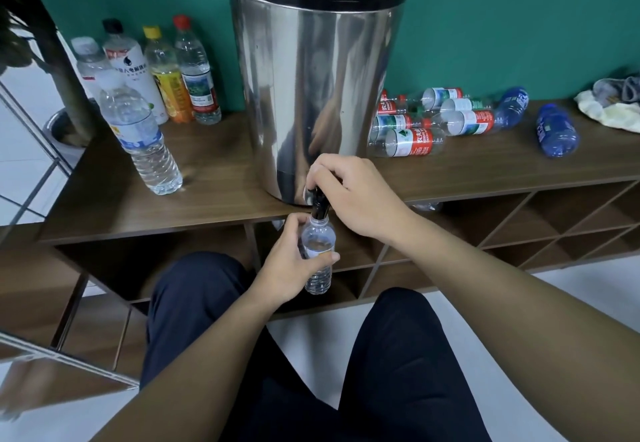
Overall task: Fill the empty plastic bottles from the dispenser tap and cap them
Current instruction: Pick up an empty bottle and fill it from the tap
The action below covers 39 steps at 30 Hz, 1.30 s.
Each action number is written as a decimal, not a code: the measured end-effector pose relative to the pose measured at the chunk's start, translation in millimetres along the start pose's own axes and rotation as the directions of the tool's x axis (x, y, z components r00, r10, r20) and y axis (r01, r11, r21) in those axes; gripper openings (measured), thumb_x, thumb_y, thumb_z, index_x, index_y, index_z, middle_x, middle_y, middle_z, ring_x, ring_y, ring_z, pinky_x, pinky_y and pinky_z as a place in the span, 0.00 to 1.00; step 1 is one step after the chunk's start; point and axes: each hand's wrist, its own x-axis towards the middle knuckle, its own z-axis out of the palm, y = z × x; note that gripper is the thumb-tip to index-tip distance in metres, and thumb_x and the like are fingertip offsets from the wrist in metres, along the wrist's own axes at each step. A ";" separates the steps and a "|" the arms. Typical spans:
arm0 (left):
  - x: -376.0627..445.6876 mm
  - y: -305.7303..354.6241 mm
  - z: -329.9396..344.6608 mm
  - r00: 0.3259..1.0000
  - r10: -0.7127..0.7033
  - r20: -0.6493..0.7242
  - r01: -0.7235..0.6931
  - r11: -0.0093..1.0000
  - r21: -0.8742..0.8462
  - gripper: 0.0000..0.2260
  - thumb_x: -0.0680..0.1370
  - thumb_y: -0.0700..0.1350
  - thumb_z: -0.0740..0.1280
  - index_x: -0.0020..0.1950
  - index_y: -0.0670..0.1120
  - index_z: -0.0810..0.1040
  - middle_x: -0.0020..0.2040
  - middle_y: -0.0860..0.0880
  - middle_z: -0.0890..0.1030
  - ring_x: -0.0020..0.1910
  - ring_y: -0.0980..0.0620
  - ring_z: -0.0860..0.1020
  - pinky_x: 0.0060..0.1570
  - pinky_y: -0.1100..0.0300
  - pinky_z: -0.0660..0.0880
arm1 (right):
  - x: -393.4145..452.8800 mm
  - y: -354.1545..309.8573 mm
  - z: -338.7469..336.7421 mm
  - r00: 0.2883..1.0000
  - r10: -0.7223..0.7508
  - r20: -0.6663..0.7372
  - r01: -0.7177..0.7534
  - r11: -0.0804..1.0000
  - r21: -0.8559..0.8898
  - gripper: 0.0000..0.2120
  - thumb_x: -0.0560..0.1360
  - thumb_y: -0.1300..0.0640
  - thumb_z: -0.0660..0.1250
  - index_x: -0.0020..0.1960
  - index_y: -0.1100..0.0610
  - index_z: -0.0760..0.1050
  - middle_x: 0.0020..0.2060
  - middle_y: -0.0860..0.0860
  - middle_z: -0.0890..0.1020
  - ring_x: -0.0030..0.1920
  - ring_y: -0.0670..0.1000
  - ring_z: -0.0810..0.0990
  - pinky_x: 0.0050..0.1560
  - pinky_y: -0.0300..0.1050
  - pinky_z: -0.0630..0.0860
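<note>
Left hand [287,265] wrapped round clear bottle [318,258] under black tap [319,206]; right hand [349,192] arched over, gripping tap lever.

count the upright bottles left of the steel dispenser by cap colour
white caps: 2
black cap: 1
yellow cap: 1
red cap: 1
total: 5 bottles

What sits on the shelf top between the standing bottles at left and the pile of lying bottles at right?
In the head view, the steel dispenser stands between the standing bottles and the lying bottles, with its tap under the right hand.
</note>
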 end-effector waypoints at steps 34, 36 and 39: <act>-9.4 18.0 -5.5 0.998 -0.029 -0.059 0.032 0.998 0.053 0.26 0.75 0.45 0.85 0.70 0.56 0.80 0.59 0.60 0.87 0.60 0.60 0.85 0.62 0.63 0.79 | -14.2 30.4 32.6 0.937 0.348 -0.005 -0.271 0.738 0.618 0.12 0.88 0.54 0.65 0.48 0.57 0.79 0.29 0.48 0.66 0.30 0.49 0.63 0.34 0.48 0.60; -9.0 17.3 -5.3 0.997 -0.033 -0.067 0.037 0.998 0.051 0.26 0.75 0.45 0.85 0.70 0.56 0.80 0.59 0.60 0.88 0.59 0.60 0.85 0.64 0.60 0.79 | -13.8 31.7 33.4 0.940 0.342 -0.006 -0.263 0.733 0.628 0.11 0.88 0.55 0.65 0.48 0.58 0.78 0.29 0.49 0.65 0.31 0.49 0.62 0.34 0.50 0.59; -9.4 18.3 -5.4 0.997 -0.038 -0.069 0.042 0.998 0.048 0.26 0.75 0.45 0.85 0.70 0.55 0.80 0.59 0.60 0.88 0.59 0.60 0.85 0.63 0.61 0.79 | -13.8 33.9 34.7 0.941 0.337 -0.007 -0.259 0.735 0.626 0.12 0.87 0.54 0.65 0.48 0.58 0.78 0.30 0.50 0.65 0.31 0.50 0.62 0.34 0.51 0.60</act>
